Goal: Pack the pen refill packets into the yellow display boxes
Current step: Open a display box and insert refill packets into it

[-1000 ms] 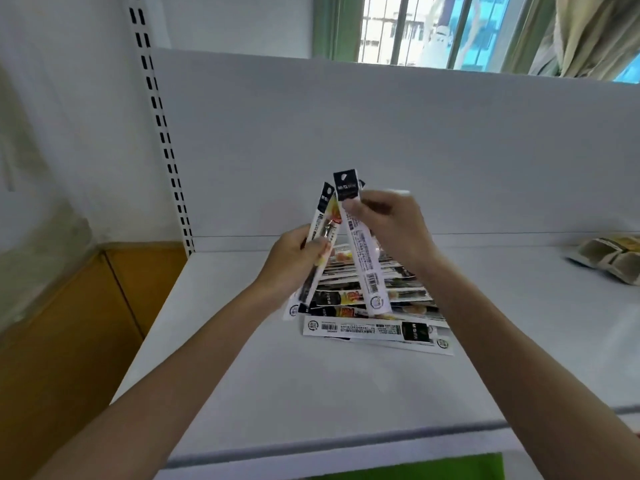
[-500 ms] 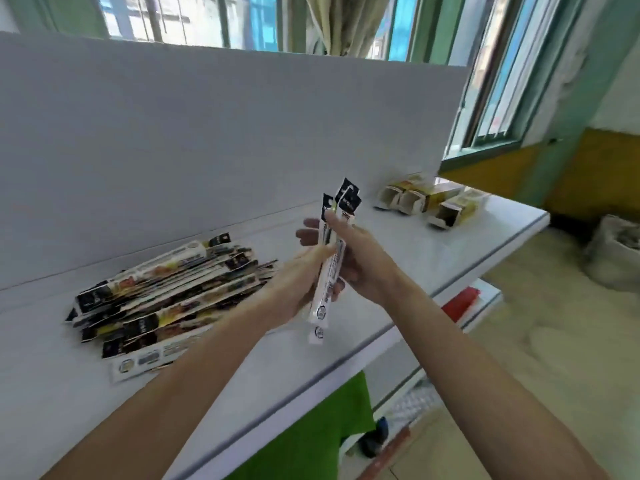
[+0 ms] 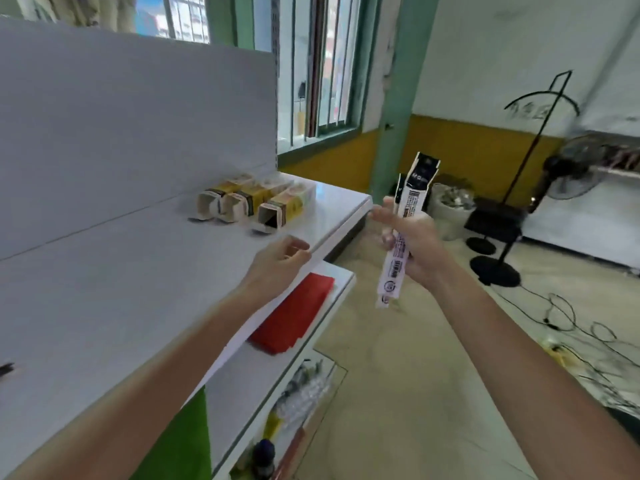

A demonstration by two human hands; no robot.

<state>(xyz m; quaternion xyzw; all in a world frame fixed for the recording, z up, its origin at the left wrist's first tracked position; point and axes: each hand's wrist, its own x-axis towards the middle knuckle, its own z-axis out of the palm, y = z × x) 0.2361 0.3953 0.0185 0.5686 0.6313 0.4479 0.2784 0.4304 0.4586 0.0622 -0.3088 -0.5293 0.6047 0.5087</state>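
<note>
My right hand (image 3: 414,242) grips a small bunch of long white pen refill packets (image 3: 403,233) with black tops, held nearly upright past the shelf's right end. My left hand (image 3: 278,263) hovers over the front edge of the white shelf (image 3: 104,289), its fingers curled and holding nothing. Three yellow display boxes (image 3: 256,202) lie on their sides at the far right of the shelf, their open ends facing me. The pile of remaining packets is out of view except for a dark tip (image 3: 6,368) at the left edge.
A white back panel (image 3: 121,116) rises behind the shelf. A lower shelf holds a red flat pack (image 3: 294,315). Further down are bottles and clear packaging. To the right lie open floor, a black stand (image 3: 498,268), a fan (image 3: 568,174) and loose cables.
The view has swung right, from the packet pile to the yellow boxes. My left hand has let go of the packets. My right hand has carried them to the right.
</note>
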